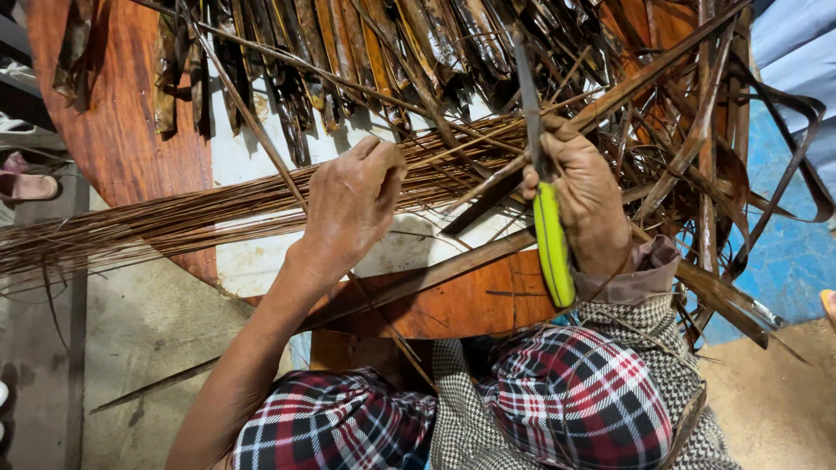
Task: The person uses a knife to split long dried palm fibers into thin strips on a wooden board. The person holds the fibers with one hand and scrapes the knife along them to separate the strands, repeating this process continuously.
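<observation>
My right hand (pixel 582 191) grips a knife with a yellow-green handle (pixel 552 244); its dark blade (pixel 526 87) points up and away from me. My left hand (pixel 353 204) is closed on a thin brown leaf midrib (pixel 252 122) that runs up to the far left. Both hands sit over a long bundle of stripped brown sticks (pixel 174 222) lying across a round wooden table (pixel 113 130). A broad dry leaf strip (pixel 488 196) passes between the two hands.
Dark dried palm leaf strips (pixel 348 52) fan out over the table's far side. Curled leaf scraps (pixel 740 174) pile up at the right over a blue floor (pixel 797 252). My plaid-clothed knees (pixel 557 400) are below. A sandal (pixel 26 184) lies at the left.
</observation>
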